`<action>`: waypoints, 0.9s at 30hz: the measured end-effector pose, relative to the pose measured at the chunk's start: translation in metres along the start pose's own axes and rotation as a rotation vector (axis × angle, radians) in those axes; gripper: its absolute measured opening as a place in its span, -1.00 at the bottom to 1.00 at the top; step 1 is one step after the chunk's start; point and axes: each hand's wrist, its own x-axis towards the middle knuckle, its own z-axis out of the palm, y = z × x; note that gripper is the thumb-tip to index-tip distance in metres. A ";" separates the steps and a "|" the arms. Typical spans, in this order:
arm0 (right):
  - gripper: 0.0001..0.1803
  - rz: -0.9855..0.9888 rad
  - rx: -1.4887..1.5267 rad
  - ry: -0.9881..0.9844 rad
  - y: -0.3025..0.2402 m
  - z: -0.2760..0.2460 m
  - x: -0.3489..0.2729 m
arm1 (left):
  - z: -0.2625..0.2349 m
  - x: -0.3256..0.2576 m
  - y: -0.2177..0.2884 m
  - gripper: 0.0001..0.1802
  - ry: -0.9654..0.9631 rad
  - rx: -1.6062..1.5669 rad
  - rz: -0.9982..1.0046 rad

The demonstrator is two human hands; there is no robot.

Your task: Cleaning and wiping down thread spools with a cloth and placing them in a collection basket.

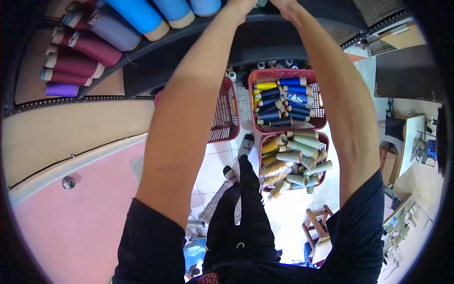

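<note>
Both hands, left hand (241, 5) and right hand (283, 4), reach up together past the picture's top edge, so their grip cannot be told. Blue thread cones (142, 14) lie just left of them; red baskets (288, 75) of spools sit far below.

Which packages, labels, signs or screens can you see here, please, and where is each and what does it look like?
Clear plastic bags of yellow-brown thread cones: lower red plastic basket, front left, shiny and crinkled.
Clear wrapper round a blue thread cone: upper red plastic basket, among dark blue cones.
Small red patch with white marks: bottom edge, on dark clothing.
No signs or screens show.
</note>
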 end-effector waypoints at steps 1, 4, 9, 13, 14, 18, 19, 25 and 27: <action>-0.41 0.031 -0.014 -0.002 -0.007 0.006 -0.004 | -0.006 -0.003 0.002 -0.26 -0.014 -0.016 0.006; -0.40 0.103 -0.014 -0.013 -0.030 0.010 -0.012 | -0.013 -0.005 0.012 -0.31 -0.077 -0.109 0.014; -0.39 0.144 0.002 -0.001 -0.033 0.007 -0.012 | -0.006 -0.003 0.015 -0.24 -0.023 -0.005 -0.182; -0.36 0.132 0.057 0.002 -0.028 0.013 -0.013 | -0.004 0.002 -0.006 -0.18 0.078 0.086 -0.061; -0.36 0.135 0.057 0.001 -0.026 0.011 -0.013 | -0.004 0.003 -0.007 -0.17 0.069 0.082 -0.066; -0.33 0.103 0.004 -0.061 -0.021 0.005 -0.011 | -0.006 -0.004 -0.001 -0.12 0.039 0.060 -0.076; -0.32 0.083 -0.015 -0.054 -0.018 0.004 -0.010 | -0.005 -0.005 0.001 -0.11 0.031 0.051 -0.077; -0.31 0.073 -0.002 -0.070 -0.022 0.010 -0.011 | -0.008 -0.008 0.012 -0.04 0.028 0.068 -0.106; -0.32 0.077 0.015 -0.072 -0.023 0.012 -0.011 | -0.008 -0.009 0.014 -0.02 0.032 0.083 -0.121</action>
